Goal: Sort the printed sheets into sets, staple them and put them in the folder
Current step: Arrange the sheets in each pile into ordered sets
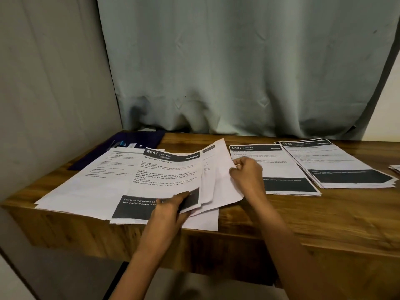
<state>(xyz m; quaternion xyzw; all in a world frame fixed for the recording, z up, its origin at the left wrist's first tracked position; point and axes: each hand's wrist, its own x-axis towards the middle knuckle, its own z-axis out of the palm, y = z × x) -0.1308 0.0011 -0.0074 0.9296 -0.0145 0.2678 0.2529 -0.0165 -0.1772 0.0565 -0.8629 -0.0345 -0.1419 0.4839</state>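
Left hand (173, 205) grips the near edge of the lifted "2641" sheets (171, 169) over the wooden table (303, 224). Right hand (246, 176) pinches their right edge. Two sorted piles (337, 163) lie farther right, and the dark folder (149, 138) sits back left.

head view: above the table's (303, 224) near edge
facing: forward and down, toward the curtain (238, 61) behind the table
nearness: close, table fills the lower half

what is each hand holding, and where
Left hand grips the 2641 sheet at its bottom edge; right hand pinches the lifted sheet at its right edge.
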